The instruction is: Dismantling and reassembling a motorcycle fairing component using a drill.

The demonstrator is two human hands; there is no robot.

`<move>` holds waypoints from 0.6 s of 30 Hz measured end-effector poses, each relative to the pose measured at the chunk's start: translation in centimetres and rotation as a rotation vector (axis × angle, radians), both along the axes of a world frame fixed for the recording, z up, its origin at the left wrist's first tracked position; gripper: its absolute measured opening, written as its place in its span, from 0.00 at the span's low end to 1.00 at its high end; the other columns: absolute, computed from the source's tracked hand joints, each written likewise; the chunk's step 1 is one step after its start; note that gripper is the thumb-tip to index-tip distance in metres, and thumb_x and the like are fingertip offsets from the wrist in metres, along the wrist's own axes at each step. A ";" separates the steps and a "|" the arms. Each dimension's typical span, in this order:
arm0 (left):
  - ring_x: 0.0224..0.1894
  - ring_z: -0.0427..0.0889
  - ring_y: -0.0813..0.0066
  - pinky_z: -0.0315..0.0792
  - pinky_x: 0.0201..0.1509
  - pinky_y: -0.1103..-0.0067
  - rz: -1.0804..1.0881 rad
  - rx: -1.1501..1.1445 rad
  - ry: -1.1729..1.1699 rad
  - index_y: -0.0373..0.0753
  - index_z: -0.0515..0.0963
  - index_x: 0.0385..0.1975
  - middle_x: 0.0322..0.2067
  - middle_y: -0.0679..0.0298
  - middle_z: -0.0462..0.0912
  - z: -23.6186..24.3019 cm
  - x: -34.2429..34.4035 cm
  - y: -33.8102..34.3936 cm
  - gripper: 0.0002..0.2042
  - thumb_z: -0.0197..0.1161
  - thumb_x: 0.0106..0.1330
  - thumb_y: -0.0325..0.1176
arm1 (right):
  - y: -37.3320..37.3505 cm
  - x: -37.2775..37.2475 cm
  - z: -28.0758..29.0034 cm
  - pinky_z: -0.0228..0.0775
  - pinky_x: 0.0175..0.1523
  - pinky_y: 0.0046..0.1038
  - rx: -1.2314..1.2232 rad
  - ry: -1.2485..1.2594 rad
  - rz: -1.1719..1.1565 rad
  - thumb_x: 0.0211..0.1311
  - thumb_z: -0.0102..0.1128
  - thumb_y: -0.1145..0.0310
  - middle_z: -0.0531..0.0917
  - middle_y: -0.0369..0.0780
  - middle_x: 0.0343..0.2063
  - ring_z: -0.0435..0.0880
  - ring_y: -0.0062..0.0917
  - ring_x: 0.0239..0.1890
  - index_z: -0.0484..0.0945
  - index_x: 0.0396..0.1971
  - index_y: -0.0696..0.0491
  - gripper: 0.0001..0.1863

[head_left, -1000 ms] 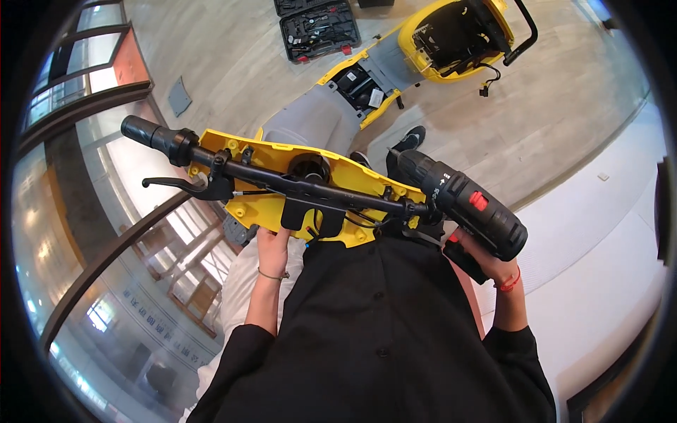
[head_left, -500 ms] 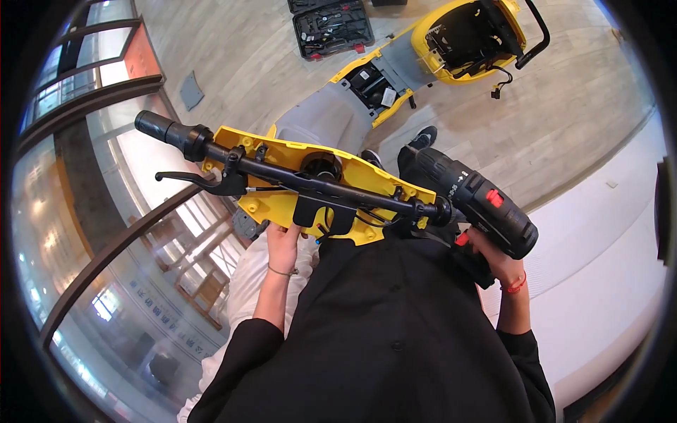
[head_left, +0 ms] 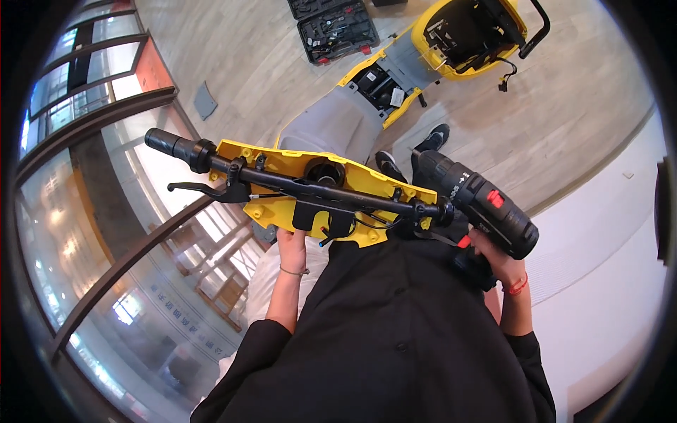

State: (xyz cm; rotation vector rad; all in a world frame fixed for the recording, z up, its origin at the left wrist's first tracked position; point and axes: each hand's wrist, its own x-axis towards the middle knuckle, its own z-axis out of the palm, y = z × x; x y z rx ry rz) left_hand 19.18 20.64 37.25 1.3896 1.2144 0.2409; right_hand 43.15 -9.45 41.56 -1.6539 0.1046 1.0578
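Observation:
Across the middle runs a black scooter handlebar point(head_left: 324, 192), with a rubber grip and a brake lever point(head_left: 197, 187) at its left end. Around the bar sits a yellow handlebar cover point(head_left: 271, 210), its hollow inner side showing. My left hand point(head_left: 291, 247) grips the cover's near edge from below; its fingertips are partly hidden behind the plastic. In my right hand point(head_left: 493, 255) is a black cordless drill point(head_left: 490, 204) with a red switch, its chuck pointing away toward the far left. The drill is close beside the bar's right end, where a grip is absent.
Beyond the bar extends the scooter's grey and yellow body point(head_left: 331, 120), with an open battery bay point(head_left: 377, 88) and open tail section. An open tool case point(head_left: 338, 32) lies on the floor. A grey panel point(head_left: 205, 101) lies by the glass wall point(head_left: 141, 282). A white surface point(head_left: 592, 240) is at right.
The view has shifted slightly, so the scooter body, tool case and floor sit a little farther right and lower. Both hands keep their holds on the cover and the drill.

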 end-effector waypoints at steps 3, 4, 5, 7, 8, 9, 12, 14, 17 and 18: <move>0.41 0.75 0.79 0.68 0.46 0.82 0.013 -0.025 0.024 0.31 0.73 0.42 0.38 0.66 0.77 1.2 0.8 -0.5 0.11 0.57 0.63 0.29 | -0.6 0.0 -0.3 0.66 0.26 0.16 -0.012 0.029 -0.034 0.50 0.64 0.73 0.77 0.31 0.21 0.73 0.12 0.20 0.78 0.36 0.54 0.11; 0.41 0.75 0.79 0.68 0.46 0.82 0.062 -0.063 0.014 0.31 0.73 0.42 0.38 0.66 0.77 1.5 1.1 -0.8 0.11 0.57 0.63 0.28 | -0.9 0.1 -0.4 0.66 0.25 0.16 -0.014 0.042 -0.055 0.50 0.64 0.73 0.77 0.31 0.20 0.73 0.12 0.20 0.78 0.35 0.54 0.11; 0.42 0.75 0.79 0.67 0.47 0.82 0.068 -0.091 0.008 0.32 0.72 0.43 0.39 0.65 0.77 1.6 1.3 -0.9 0.11 0.56 0.63 0.28 | -1.3 0.2 -0.4 0.65 0.25 0.16 -0.012 0.034 -0.045 0.50 0.64 0.73 0.77 0.31 0.20 0.73 0.12 0.20 0.78 0.35 0.54 0.10; 0.42 0.75 0.78 0.69 0.48 0.80 0.056 -0.105 -0.003 0.33 0.71 0.45 0.41 0.66 0.77 1.4 0.7 -0.8 0.12 0.57 0.63 0.30 | -0.8 0.5 0.2 0.65 0.27 0.17 -0.030 0.018 -0.034 0.51 0.60 0.73 0.76 0.32 0.19 0.72 0.13 0.20 0.77 0.31 0.55 0.06; 0.43 0.75 0.77 0.70 0.48 0.79 0.036 -0.127 -0.010 0.35 0.70 0.47 0.42 0.66 0.76 1.1 0.3 -0.7 0.14 0.57 0.63 0.31 | -0.6 0.5 0.5 0.64 0.28 0.18 -0.056 0.004 -0.031 0.52 0.57 0.73 0.75 0.33 0.18 0.72 0.14 0.20 0.76 0.27 0.56 0.03; 0.44 0.75 0.77 0.69 0.49 0.79 0.025 -0.158 -0.018 0.35 0.70 0.46 0.43 0.65 0.76 0.8 -0.1 -0.5 0.13 0.56 0.64 0.32 | -0.6 0.4 0.5 0.64 0.28 0.18 -0.060 0.007 -0.022 0.52 0.57 0.74 0.75 0.33 0.18 0.72 0.15 0.20 0.75 0.27 0.56 0.03; 0.43 0.75 0.78 0.68 0.48 0.79 -0.082 -0.142 -0.030 0.34 0.70 0.46 0.43 0.65 0.76 0.3 -1.0 0.1 0.14 0.56 0.64 0.32 | 0.3 -0.1 0.9 0.64 0.29 0.18 -0.041 0.018 -0.089 0.52 0.57 0.74 0.74 0.34 0.18 0.72 0.15 0.20 0.75 0.27 0.57 0.03; 0.40 0.75 0.79 0.68 0.45 0.81 -0.038 -0.143 -0.074 0.33 0.72 0.43 0.40 0.65 0.77 0.0 -0.5 -0.2 0.11 0.55 0.63 0.29 | 0.8 -0.2 1.9 0.64 0.29 0.19 -0.065 -0.031 -0.063 0.52 0.56 0.73 0.74 0.34 0.18 0.72 0.15 0.20 0.75 0.27 0.57 0.04; 0.37 0.75 0.81 0.68 0.42 0.83 -0.015 -0.124 -0.100 0.32 0.73 0.39 0.36 0.66 0.78 1.6 1.0 -0.8 0.08 0.54 0.63 0.26 | 1.6 -1.1 3.3 0.64 0.29 0.19 -0.062 -0.038 -0.029 0.53 0.56 0.71 0.74 0.35 0.19 0.72 0.16 0.20 0.75 0.27 0.58 0.05; 0.37 0.75 0.81 0.68 0.42 0.83 -0.031 -0.099 -0.089 0.31 0.73 0.38 0.35 0.66 0.78 1.9 1.1 -0.8 0.07 0.55 0.63 0.26 | 1.9 -1.4 3.8 0.63 0.29 0.18 -0.045 -0.059 -0.035 0.54 0.55 0.71 0.74 0.35 0.19 0.71 0.16 0.20 0.74 0.28 0.58 0.06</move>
